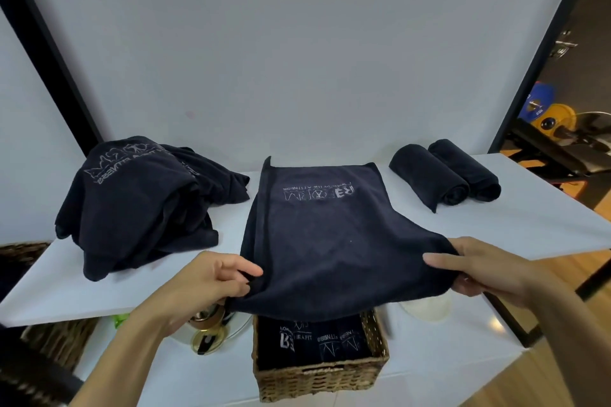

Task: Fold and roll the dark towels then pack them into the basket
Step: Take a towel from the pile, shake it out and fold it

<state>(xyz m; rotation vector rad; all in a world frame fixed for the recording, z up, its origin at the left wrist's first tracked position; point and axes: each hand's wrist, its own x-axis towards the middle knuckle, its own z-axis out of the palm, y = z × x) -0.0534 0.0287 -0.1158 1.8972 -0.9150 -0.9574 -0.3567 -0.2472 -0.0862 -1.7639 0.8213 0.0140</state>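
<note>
The towel (pixel 330 235) is spread on the worktop (pixel 496 225), its near edge lifted over the basket (pixel 317 377). That edge is pinched by the left hand (pixel 211 281) and the right hand (pixel 479 271) — fingers (pixel 439 261) closed on the cloth at each corner. "REFORM" is printed on it, upside down; "FITNESS" shows on the pile (pixel 142 201) — and on rolls in the basket.

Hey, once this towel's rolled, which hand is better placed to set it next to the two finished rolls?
Probably the right hand. It grips the towel at its right corner, on the same side as the two rolled towels. The left hand sits near the unfolded pile and would have to cross over.
</note>
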